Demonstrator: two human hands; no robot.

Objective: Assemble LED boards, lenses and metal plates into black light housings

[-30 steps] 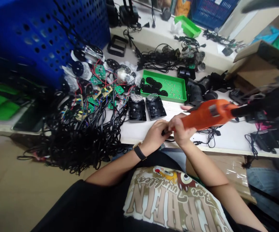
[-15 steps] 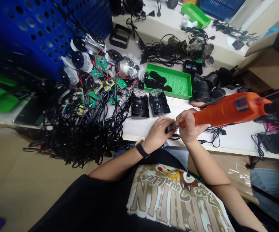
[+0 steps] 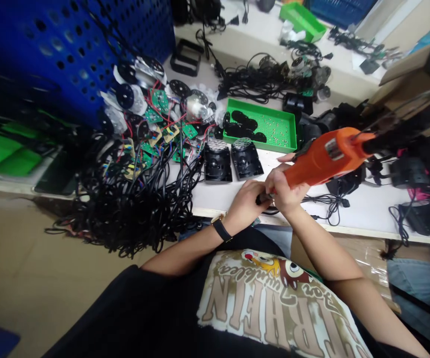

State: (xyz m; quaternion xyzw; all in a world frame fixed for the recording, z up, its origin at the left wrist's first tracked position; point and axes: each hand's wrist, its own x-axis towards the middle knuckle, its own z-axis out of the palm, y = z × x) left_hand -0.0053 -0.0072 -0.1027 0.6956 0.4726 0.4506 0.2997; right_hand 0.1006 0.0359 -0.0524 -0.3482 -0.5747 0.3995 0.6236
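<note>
At the near edge of the white bench [image 3: 211,199], we see the right hand [image 3: 285,193] clenched around an orange power screwdriver [image 3: 322,160], which slants with its narrow end toward the left hand [image 3: 246,203]. The left hand, with a black-strapped watch [image 3: 221,229] on its wrist, pinches a small black part [image 3: 262,199] just beside that end; the hands cover much of it, so we cannot tell whether the tip touches it. Just beyond the left hand, we find 2 black plastic housings [image 3: 217,163] side by side. Behind them sits a green perforated tray [image 3: 282,147], with black discs [image 3: 241,126] in its left part. Farther left, we see green circuit boards [image 3: 159,100] heaped with red wires, and a tangle of black cables [image 3: 129,214] hanging over the bench's edge.
</note>
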